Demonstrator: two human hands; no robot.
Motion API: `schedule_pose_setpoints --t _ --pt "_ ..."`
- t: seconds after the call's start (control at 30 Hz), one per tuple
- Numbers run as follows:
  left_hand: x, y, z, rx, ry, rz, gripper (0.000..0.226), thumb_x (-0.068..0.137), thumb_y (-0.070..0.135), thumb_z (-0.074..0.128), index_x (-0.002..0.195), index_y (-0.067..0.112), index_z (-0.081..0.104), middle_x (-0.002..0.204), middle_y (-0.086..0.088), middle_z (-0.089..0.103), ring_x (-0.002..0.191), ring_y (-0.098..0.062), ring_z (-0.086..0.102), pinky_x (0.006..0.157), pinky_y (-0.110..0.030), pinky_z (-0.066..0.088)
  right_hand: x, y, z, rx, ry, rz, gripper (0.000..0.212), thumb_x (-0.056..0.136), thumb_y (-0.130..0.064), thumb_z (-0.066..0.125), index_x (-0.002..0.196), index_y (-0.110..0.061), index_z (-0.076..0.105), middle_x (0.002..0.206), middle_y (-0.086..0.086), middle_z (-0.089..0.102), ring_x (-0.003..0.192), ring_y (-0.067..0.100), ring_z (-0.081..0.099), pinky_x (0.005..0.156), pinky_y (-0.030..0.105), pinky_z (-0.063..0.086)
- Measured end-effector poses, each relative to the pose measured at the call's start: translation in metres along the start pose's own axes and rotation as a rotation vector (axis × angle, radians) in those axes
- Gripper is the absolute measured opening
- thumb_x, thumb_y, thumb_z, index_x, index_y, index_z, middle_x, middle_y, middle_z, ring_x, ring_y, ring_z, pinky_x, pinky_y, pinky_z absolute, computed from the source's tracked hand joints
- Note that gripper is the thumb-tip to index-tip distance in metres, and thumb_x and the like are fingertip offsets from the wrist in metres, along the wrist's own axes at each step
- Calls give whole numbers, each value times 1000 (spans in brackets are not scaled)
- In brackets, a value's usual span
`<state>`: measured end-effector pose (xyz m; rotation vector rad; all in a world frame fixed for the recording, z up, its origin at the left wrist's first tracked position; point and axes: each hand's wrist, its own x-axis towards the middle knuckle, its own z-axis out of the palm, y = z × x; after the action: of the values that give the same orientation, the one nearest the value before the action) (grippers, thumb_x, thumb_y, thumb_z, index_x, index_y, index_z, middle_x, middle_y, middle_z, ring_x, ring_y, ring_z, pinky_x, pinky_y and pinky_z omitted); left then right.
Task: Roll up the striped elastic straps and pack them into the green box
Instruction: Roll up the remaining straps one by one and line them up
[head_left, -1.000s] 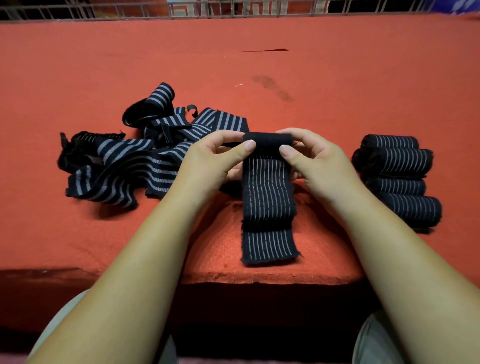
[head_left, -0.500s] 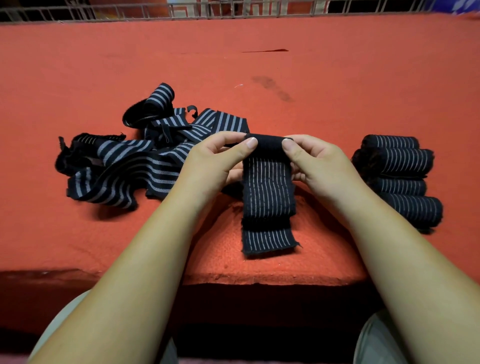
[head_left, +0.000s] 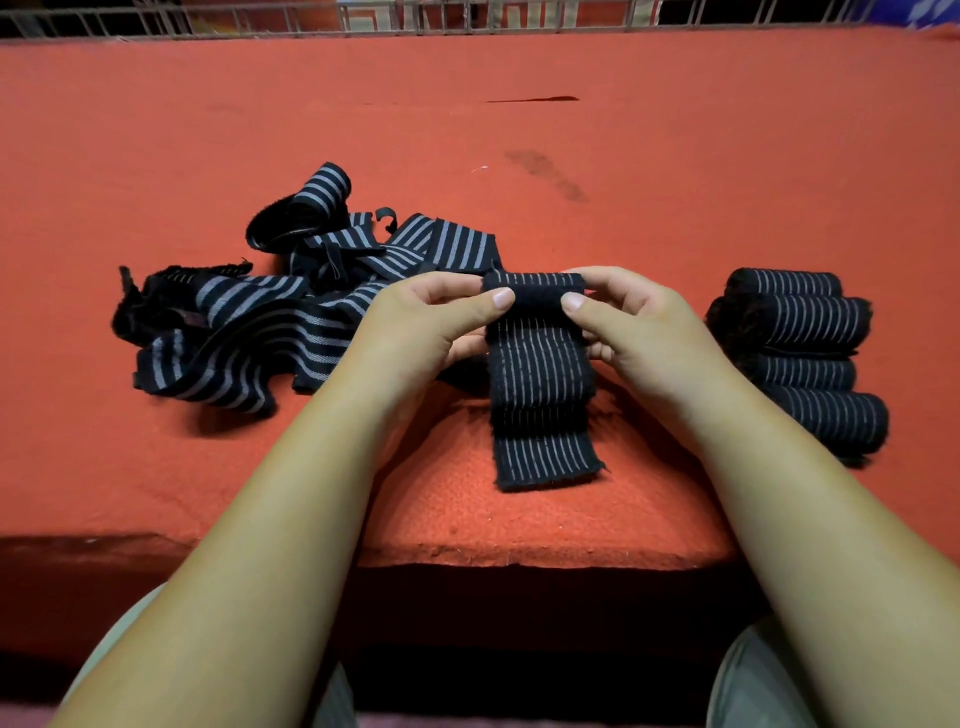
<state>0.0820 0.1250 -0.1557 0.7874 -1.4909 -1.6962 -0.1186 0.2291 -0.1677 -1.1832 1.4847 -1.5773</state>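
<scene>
A black strap with thin white stripes (head_left: 540, 374) is partly rolled at its far end, its loose tail lying toward me on the red cloth. My left hand (head_left: 426, 327) and my right hand (head_left: 639, 327) pinch the roll from either side, thumbs on top. To the left lies a tangled heap of unrolled striped straps (head_left: 249, 332). Several finished rolls (head_left: 805, 358) lie side by side at the right. No green box shows in this view.
The red cloth-covered table (head_left: 675, 156) stretches far back to a metal wire rail (head_left: 467, 15). Its front edge (head_left: 519, 558) drops off just below the strap's tail, above my knees.
The roll has grown and the strap's loose tail has been drawn up, ending farther from the table's front edge. Both hands keep their grip in about the same place.
</scene>
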Motion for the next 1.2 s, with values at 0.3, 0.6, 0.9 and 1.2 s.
schedule_pose_setpoints --t 0.3,0.6,0.9,1.2 --pt "-1 1 1 -7 -48 25 26 96 6 78 121 12 77 118 -15 80 111 -27 79 97 -37 62 -2 -4 -2 61 31 5 21 104 -16 70 124 -15 75 114 13 75 89 20 61 80 45 51" --pt "-2 1 3 -26 -22 15 21 97 14 79 118 10 77 117 -15 79 105 -28 80 94 -36 62 0 -1 -5 53 31 -20 24 97 -10 74 120 -19 78 113 12 76 88 28 63 83 45 54" --pt "-2 3 3 -31 -58 7 28 99 20 77 122 5 76 117 -12 80 106 -22 79 93 -31 60 -1 -3 -5 44 35 -12 20 100 -14 74 120 -13 78 110 14 77 88 23 65 84 46 57" --pt "-1 2 0 -29 -69 -2 36 96 17 80 126 -1 70 128 -19 76 114 -31 77 107 -46 59 -3 -6 -3 71 5 32 25 103 -22 72 125 -13 76 124 11 78 116 30 74 106 56 58"
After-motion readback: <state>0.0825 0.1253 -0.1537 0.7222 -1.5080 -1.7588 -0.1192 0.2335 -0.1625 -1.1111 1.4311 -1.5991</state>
